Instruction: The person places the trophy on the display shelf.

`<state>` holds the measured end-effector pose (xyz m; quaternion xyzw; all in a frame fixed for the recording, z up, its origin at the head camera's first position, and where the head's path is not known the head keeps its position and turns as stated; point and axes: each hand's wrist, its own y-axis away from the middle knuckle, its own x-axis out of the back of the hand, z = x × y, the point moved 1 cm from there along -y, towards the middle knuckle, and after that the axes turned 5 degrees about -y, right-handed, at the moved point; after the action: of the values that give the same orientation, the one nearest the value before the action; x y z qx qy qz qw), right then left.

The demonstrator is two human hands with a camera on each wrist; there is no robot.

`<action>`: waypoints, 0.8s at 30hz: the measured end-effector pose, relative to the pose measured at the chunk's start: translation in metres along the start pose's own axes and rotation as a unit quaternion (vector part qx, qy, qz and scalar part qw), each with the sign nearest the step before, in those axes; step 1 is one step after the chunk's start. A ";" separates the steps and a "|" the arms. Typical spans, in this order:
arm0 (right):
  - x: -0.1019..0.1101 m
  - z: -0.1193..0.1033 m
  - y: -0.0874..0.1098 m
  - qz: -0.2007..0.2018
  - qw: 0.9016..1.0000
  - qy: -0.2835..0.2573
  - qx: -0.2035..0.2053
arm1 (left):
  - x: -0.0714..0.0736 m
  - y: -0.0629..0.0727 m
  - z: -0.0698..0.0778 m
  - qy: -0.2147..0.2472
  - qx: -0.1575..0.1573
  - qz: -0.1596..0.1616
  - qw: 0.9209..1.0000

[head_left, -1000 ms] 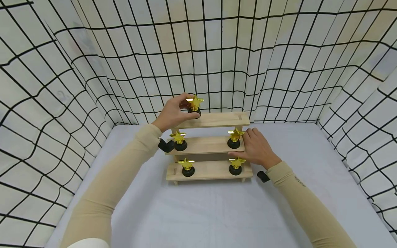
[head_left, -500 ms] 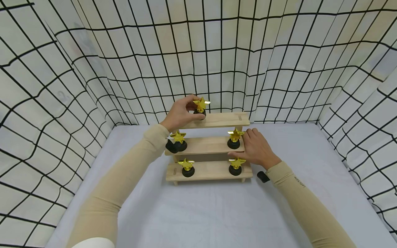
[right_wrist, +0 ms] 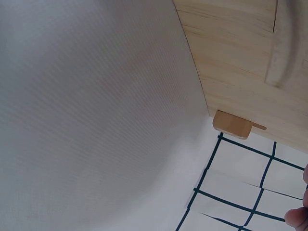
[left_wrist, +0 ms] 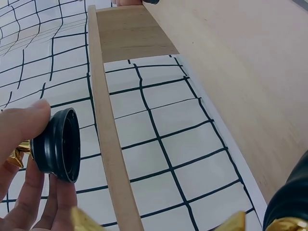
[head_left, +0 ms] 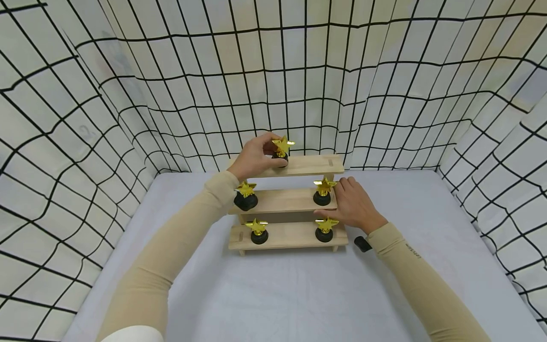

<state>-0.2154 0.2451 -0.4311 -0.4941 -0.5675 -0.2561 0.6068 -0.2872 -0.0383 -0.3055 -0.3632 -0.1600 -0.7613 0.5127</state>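
My left hand [head_left: 253, 157] grips a gold star trophy [head_left: 283, 145] by its round black base, upright over the left-centre of the top board. In the left wrist view, the underside of the trophy base [left_wrist: 70, 147] shows, apart from the board's edge. A three-tier wooden display shelf [head_left: 286, 201] stands on the table. My right hand [head_left: 355, 203] holds the right end of its middle tier, thumb along the front edge and fingers behind. Beside it stands one star trophy [head_left: 322, 192]. Another star trophy [head_left: 246, 190] is at the middle tier's left end, partly overlapped by the black wrist camera.
On the bottom tier stand a left star trophy [head_left: 258, 231] and a right star trophy [head_left: 325, 230]. A white cloth covers the table [head_left: 290, 289]. Behind and at both sides rises white sheeting with a black net [head_left: 305, 76].
My left hand has moved to the right and slightly down along the top board, carrying the trophy. The right hand has stayed at the shelf's end.
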 end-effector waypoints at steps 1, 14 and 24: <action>0.000 0.000 0.000 0.000 1.000 0.000 0.000 | -0.001 0.000 0.000 -0.002 0.000 -0.001 1.000; 0.000 0.001 0.000 0.003 1.000 0.000 0.004 | -0.002 -0.005 -0.002 -0.016 0.018 -0.018 1.000; 0.001 -0.001 0.000 -0.005 1.000 0.004 0.000 | -0.005 -0.010 0.000 -0.028 0.015 -0.026 0.999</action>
<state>-0.2150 0.2439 -0.4301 -0.4907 -0.5674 -0.2611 0.6075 -0.2949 -0.0310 -0.3077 -0.3721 -0.1955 -0.7615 0.4934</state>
